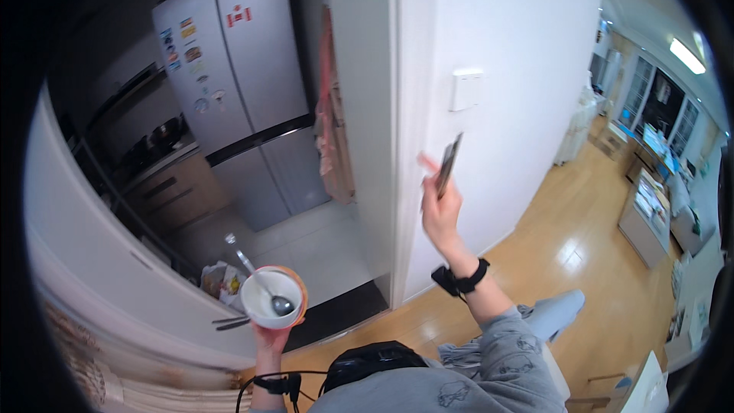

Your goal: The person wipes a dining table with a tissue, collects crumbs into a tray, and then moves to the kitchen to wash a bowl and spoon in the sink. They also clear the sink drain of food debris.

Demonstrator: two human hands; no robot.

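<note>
My left hand (270, 337) holds a white bowl (255, 293) from below, with an orange-rimmed dish (303, 291) against its right side. A metal spoon (246, 261) rests in the bowl, its handle sticking out over the far rim. Two dark, thin handles (230, 322) jut out to the left beside the bowl. My right hand (442, 212) is raised before the white wall, gripping a thin, dark, flat object (448, 166) seen edge-on and blurred. One finger of that hand points towards the wall, below a white wall switch (467, 90). Whether it touches the wall I cannot tell.
Through the doorway stands a grey refrigerator (264, 69) with magnets. A pink and beige cloth (334, 143) hangs beside it. A plastic bag (221, 282) sits near the left door edge. A dark threshold (338, 312) crosses the doorway. Furniture, including a low cabinet (645, 229), stands at right.
</note>
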